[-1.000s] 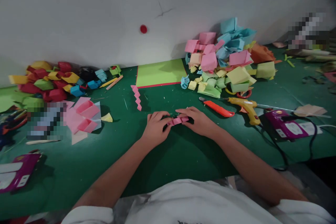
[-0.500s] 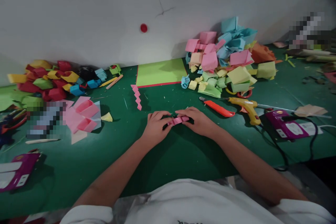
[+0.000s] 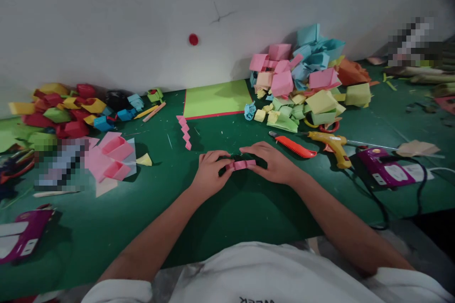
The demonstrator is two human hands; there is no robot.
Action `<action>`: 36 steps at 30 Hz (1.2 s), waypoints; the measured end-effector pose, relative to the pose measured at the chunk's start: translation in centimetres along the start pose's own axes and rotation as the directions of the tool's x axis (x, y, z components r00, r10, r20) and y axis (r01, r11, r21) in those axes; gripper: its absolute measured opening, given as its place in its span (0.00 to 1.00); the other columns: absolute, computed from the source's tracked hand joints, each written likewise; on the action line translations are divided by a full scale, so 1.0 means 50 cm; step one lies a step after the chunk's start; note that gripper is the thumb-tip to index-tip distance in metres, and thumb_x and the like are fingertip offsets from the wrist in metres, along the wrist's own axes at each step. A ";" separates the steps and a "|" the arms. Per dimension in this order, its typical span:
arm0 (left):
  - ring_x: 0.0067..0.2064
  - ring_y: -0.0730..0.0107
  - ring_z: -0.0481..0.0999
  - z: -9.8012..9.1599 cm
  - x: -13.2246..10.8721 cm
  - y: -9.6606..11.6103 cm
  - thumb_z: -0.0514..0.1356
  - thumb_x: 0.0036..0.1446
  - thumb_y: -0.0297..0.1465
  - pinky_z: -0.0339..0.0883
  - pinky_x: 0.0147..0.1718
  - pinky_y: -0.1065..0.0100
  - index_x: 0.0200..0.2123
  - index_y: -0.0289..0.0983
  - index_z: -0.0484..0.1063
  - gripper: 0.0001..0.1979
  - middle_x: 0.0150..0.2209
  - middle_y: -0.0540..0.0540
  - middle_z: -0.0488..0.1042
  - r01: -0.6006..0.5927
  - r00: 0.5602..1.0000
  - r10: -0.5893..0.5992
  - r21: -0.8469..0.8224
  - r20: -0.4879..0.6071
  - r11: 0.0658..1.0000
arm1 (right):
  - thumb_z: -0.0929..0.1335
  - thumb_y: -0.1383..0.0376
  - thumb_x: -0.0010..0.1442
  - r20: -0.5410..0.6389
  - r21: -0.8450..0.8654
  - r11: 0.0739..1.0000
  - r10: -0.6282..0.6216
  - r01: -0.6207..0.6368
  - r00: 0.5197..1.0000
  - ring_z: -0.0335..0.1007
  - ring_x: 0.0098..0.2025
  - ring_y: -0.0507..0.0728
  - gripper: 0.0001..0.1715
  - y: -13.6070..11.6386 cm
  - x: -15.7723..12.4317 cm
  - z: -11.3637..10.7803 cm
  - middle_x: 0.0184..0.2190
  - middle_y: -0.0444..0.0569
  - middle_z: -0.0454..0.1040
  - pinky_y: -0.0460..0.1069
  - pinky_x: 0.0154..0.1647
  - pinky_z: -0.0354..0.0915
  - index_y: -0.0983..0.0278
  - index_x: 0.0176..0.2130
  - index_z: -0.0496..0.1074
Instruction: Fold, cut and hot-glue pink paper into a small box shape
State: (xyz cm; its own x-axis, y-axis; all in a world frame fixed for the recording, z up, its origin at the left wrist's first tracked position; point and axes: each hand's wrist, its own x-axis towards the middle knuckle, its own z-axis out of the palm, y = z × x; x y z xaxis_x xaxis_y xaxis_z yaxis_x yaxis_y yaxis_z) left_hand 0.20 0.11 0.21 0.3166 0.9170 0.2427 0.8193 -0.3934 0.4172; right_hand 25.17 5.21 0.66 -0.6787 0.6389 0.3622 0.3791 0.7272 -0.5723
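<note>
Strip of folded pink paper sits in front of the lime sheet, toward that sheet's right side; I cannot tell whether it touches the dark green surface. Also in front of the sheet, the left hand has its grip closed on the strip's left end, thumb on the near side. The right hand has its thumb against the strip's right end, fingers arched beyond the far side; I cannot tell whether its grip pinches the paper.

A pink zigzag lies just in front of the sheet's near left corner. Right of the sheet is a heap of coloured paper; in front of the sheet and to its right lie an orange cutter and a yellow glue gun. Left of the sheet are 2 thin sticks and a pile of bright folded boxes. A red disc is on the wall above the sheet.
</note>
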 end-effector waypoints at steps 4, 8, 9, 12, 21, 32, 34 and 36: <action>0.58 0.52 0.71 -0.001 -0.001 -0.003 0.64 0.63 0.36 0.62 0.52 0.51 0.48 0.44 0.80 0.11 0.54 0.44 0.76 -0.006 1.000 0.006 -0.004 0.028 1.000 | 0.65 0.55 0.68 -0.256 -0.218 0.951 0.161 -0.219 0.953 0.74 0.51 0.61 0.17 0.004 -0.023 -0.060 0.49 0.50 0.80 0.58 0.57 0.67 0.57 0.53 0.73; 0.58 0.51 0.71 -0.002 -0.001 -0.001 0.66 0.61 0.36 0.61 0.52 0.50 0.49 0.44 0.79 0.13 0.55 0.43 0.76 -0.011 0.998 0.011 -0.002 0.054 1.000 | 0.59 0.52 0.69 -0.653 -0.289 0.676 0.378 -0.677 0.656 0.73 0.46 0.64 0.23 0.028 -0.101 -0.131 0.43 0.57 0.77 0.59 0.51 0.68 0.64 0.48 0.72; 0.58 0.51 0.71 -0.002 0.000 0.000 0.66 0.61 0.35 0.61 0.52 0.50 0.48 0.44 0.79 0.12 0.55 0.44 0.76 -0.012 0.998 0.012 -0.003 0.058 1.000 | 0.59 0.53 0.68 -0.703 -0.277 0.600 0.406 -0.751 0.584 0.72 0.45 0.65 0.23 0.036 -0.126 -0.145 0.42 0.59 0.76 0.61 0.49 0.68 0.65 0.48 0.71; 0.58 0.52 0.72 -0.002 0.002 0.005 0.65 0.62 0.32 0.61 0.51 0.51 0.46 0.45 0.80 0.10 0.55 0.45 0.76 -0.012 0.998 0.012 -0.006 0.062 1.000 | 0.62 0.55 0.62 -0.734 -0.276 0.404 0.496 -0.872 0.463 0.72 0.46 0.71 0.19 0.059 -0.198 -0.172 0.38 0.59 0.77 0.65 0.53 0.64 0.64 0.42 0.73; 0.58 0.51 0.71 -0.007 0.003 0.009 0.64 0.62 0.31 0.62 0.52 0.50 0.48 0.47 0.80 0.12 0.55 0.45 0.76 -0.021 0.997 0.020 0.011 0.076 1.000 | 0.65 0.50 0.58 -0.560 -0.354 0.187 0.742 -0.916 0.368 0.73 0.48 0.75 0.24 0.105 -0.256 -0.185 0.45 0.68 0.77 0.64 0.44 0.66 0.64 0.41 0.79; 0.58 0.52 0.71 -0.004 0.001 0.005 0.62 0.64 0.32 0.62 0.53 0.51 0.48 0.49 0.81 0.12 0.55 0.45 0.76 -0.047 0.996 0.045 0.013 0.079 0.999 | 0.71 0.57 0.50 -0.592 0.105 0.264 0.791 -0.959 0.153 0.76 0.41 0.73 0.20 0.114 -0.253 -0.199 0.36 0.61 0.78 0.66 0.42 0.67 0.63 0.42 0.75; 0.58 0.52 0.71 -0.003 0.001 0.004 0.62 0.65 0.32 0.62 0.52 0.51 0.49 0.49 0.81 0.12 0.56 0.44 0.75 -0.053 0.995 0.052 0.013 0.079 0.999 | 0.73 0.57 0.47 -0.556 0.281 0.353 0.818 -0.893 0.148 0.77 0.38 0.68 0.20 0.116 -0.259 -0.196 0.34 0.56 0.79 0.62 0.41 0.70 0.61 0.41 0.72; 0.58 0.52 0.71 -0.003 0.001 0.003 0.61 0.66 0.33 0.62 0.52 0.51 0.49 0.49 0.81 0.12 0.56 0.45 0.75 -0.061 0.995 0.059 0.011 0.080 0.998 | 0.75 0.55 0.43 -0.513 0.441 0.429 0.841 -0.788 0.170 0.77 0.37 0.64 0.25 0.113 -0.264 -0.188 0.36 0.53 0.79 0.58 0.40 0.73 0.59 0.41 0.70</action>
State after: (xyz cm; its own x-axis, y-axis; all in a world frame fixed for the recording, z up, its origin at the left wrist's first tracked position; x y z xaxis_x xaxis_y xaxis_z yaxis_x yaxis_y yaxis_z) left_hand 0.26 0.07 0.41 0.4022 0.8944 0.1959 0.8040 -0.4473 0.3918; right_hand 42.19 3.27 -0.44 0.5261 0.8493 -0.0423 0.4200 -0.3028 -0.8555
